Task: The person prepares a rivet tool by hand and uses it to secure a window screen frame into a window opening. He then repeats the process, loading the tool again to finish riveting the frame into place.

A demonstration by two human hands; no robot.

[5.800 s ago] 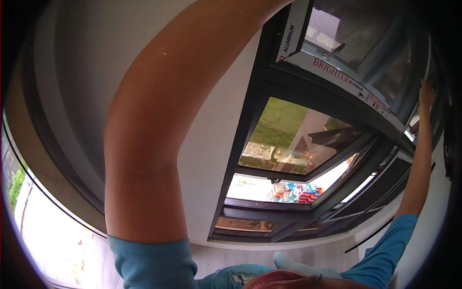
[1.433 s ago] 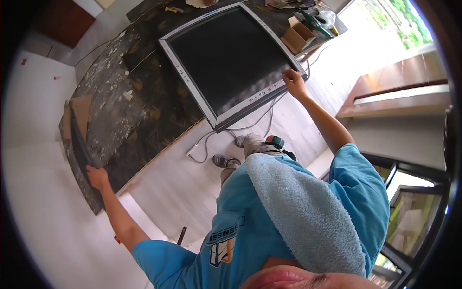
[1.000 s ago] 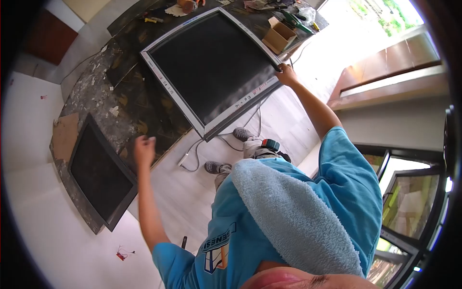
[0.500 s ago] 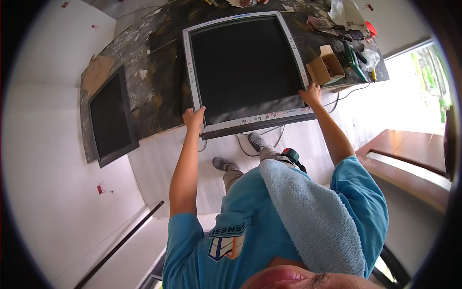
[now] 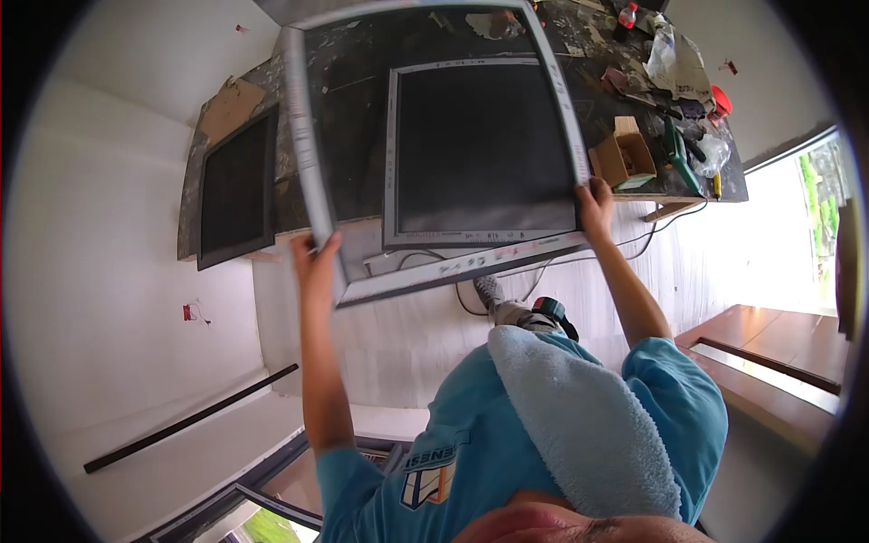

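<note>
An empty rectangular frame (image 5: 304, 149) with whitish printed film along its faces is raised above the work table. My left hand (image 5: 316, 261) grips its near left side close to the corner, and my right hand (image 5: 595, 210) is closed around its near right side. The frame sits askew, its left corner nearer to me. Through its opening shows a second framed panel (image 5: 489, 149), dark and mesh-like, lying on the table with its near edge at the table's front. My fingers are partly hidden behind the frame bars.
A smaller dark framed panel (image 5: 237, 192) leans over the table's left edge. At right lie an open cardboard box (image 5: 625, 161), a green tool (image 5: 679, 154), a plastic bag (image 5: 712, 156) and a bottle (image 5: 626, 16). Cables (image 5: 634, 249) trail on the floor.
The empty frame has come up off the framed panel, its left side swinging left and toward me. Both hands moved with it, and the second panel is now visible beneath.
</note>
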